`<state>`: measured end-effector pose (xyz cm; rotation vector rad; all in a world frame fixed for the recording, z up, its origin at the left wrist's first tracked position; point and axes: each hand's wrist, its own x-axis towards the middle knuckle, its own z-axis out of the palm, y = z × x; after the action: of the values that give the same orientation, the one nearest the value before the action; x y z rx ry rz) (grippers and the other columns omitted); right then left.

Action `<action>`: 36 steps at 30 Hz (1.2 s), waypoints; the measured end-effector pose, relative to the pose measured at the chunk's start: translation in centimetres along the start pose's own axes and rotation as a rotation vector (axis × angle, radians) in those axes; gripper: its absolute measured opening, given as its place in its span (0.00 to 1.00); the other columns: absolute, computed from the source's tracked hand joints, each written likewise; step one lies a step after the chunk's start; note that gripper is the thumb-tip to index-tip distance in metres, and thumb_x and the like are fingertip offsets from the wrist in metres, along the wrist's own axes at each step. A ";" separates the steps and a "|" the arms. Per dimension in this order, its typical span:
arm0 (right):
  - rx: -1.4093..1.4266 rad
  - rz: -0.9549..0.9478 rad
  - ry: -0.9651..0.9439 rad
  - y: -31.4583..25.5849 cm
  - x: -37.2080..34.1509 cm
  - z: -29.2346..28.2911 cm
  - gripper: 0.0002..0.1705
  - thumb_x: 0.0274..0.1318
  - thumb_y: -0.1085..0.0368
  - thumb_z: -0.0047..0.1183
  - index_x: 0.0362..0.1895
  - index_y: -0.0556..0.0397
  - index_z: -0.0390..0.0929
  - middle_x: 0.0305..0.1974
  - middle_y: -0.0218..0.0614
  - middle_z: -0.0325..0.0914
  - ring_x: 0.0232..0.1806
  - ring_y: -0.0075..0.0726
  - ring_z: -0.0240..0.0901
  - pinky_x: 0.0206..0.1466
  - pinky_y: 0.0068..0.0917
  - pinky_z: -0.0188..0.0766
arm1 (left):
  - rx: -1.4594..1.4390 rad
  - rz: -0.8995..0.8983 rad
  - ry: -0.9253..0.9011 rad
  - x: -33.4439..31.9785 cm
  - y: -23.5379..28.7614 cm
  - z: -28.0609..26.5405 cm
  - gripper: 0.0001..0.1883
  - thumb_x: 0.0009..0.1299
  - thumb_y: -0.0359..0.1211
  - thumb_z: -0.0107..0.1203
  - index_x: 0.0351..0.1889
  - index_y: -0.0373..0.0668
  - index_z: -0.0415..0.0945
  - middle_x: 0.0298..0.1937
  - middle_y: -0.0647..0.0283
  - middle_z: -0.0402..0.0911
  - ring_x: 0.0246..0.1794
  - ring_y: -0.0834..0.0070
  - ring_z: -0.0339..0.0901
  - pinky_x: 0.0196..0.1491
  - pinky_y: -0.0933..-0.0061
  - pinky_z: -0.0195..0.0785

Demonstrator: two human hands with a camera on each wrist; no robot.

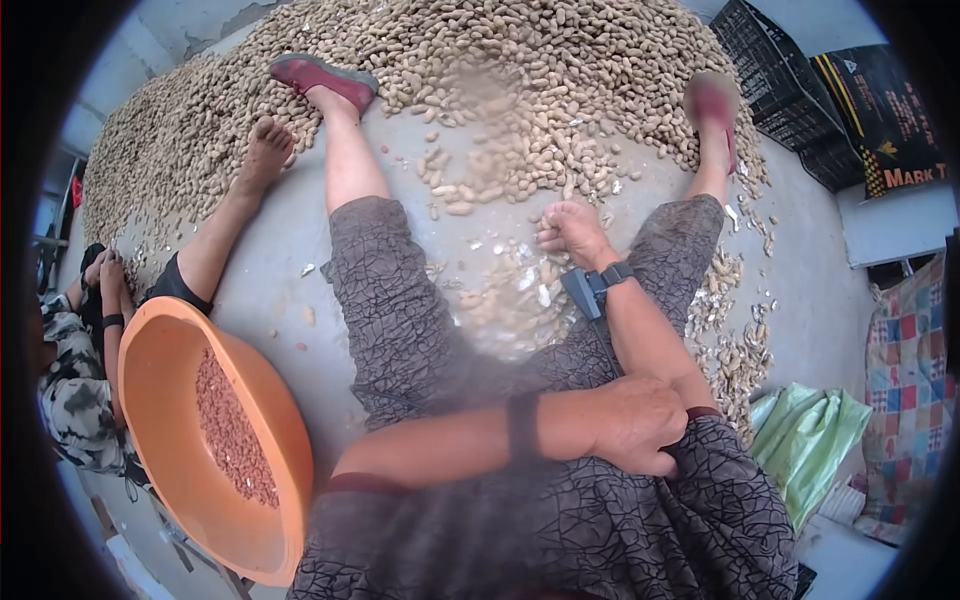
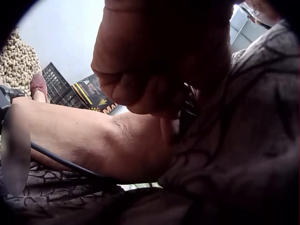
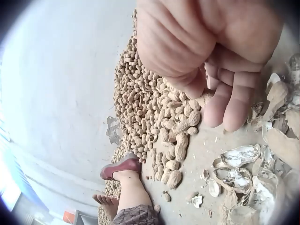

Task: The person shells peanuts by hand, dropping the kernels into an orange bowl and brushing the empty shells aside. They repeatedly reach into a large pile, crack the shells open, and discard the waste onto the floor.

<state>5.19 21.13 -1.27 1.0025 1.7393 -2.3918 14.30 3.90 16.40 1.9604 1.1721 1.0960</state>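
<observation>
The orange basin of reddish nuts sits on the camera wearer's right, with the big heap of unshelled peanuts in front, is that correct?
Not quite: the head view shows the orange basin of reddish nuts on the camera wearer's left. The heap of unshelled peanuts is in front.

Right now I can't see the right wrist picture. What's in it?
A right hand, seemingly pinching a peanut, is near cracked peanut shells and heaped unshelled peanuts. A maroon shoe and bare foot show beyond.

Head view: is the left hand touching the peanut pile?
No, the left hand is curled by the right elbow, well apart from the peanut pile on the floor.
</observation>
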 end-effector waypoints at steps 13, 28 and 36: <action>0.031 -0.050 -0.096 -1.4 -2.2 1.4 0.14 0.57 0.71 0.49 0.46 0.64 0.72 0.35 0.38 0.77 0.31 0.29 0.77 0.35 0.23 0.78 | -0.562 -0.730 0.697 -8.1 -12.2 -5.5 0.11 0.69 0.36 0.49 0.32 0.41 0.79 0.21 0.71 0.72 0.18 0.86 0.65 0.22 0.85 0.59; -0.439 -0.402 -0.147 -0.8 -5.4 5.6 0.05 0.50 0.72 0.57 0.32 0.59 0.75 0.28 0.33 0.79 0.30 0.21 0.76 0.33 0.19 0.73 | -0.859 -0.875 1.020 -13.1 -16.6 -5.3 0.15 0.72 0.42 0.47 0.38 0.38 0.75 0.22 0.70 0.74 0.15 0.87 0.64 0.16 0.89 0.50; -0.269 -0.412 -0.202 -0.9 -5.9 5.5 0.09 0.44 0.70 0.56 0.32 0.60 0.76 0.24 0.33 0.77 0.27 0.23 0.72 0.30 0.22 0.70 | -0.766 -0.780 0.998 -13.5 -16.6 -5.2 0.10 0.71 0.36 0.49 0.35 0.39 0.75 0.24 0.69 0.77 0.18 0.88 0.65 0.20 0.89 0.56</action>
<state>6.86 14.71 3.36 0.3844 2.2818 -2.2665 -0.58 -0.69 0.83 0.2409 1.4518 1.7206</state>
